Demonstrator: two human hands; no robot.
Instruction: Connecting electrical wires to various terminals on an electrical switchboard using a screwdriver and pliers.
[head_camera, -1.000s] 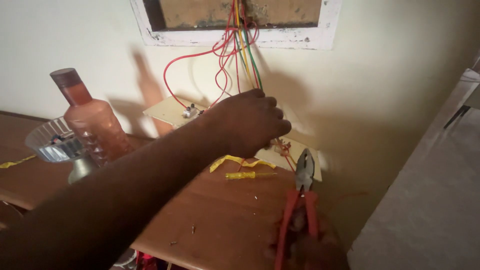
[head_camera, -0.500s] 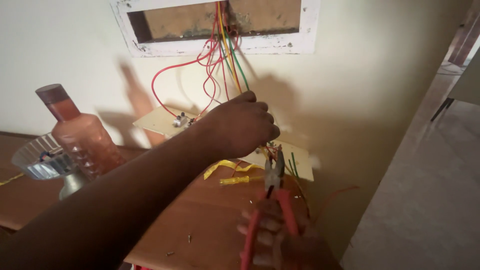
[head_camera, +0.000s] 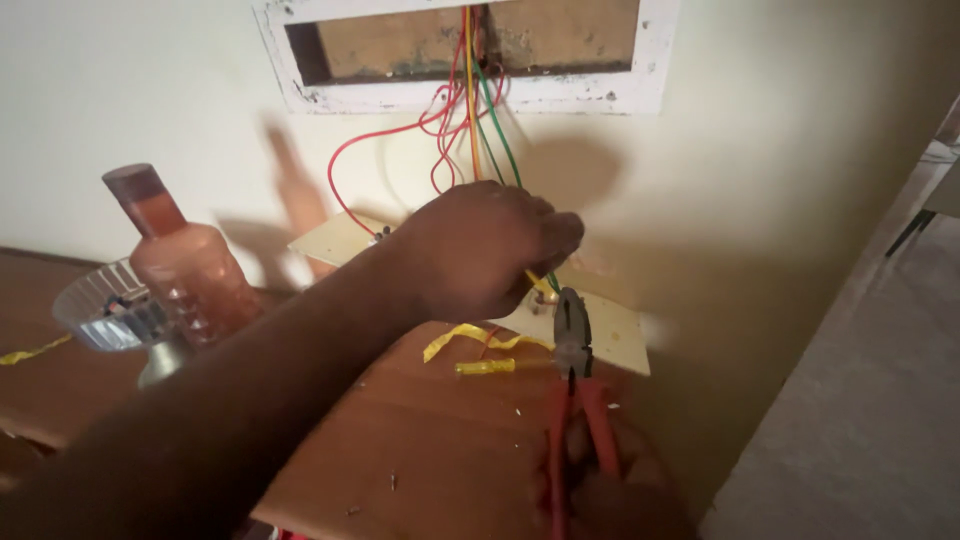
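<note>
2 hands engaged: my left hand (head_camera: 480, 250) pinches the wires (head_camera: 470, 110); right hand (head_camera: 610, 490), gripping red-handled pliers (head_camera: 572, 335), has raised them closer to the yellow wire (head_camera: 538, 283).

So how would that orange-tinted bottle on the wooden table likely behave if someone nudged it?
The bottle is tall with a narrow neck, so a push near the top would probably tip it. It looks like thin clear plastic, likely light and not fragile. On its side, its rounded body might roll.
</note>
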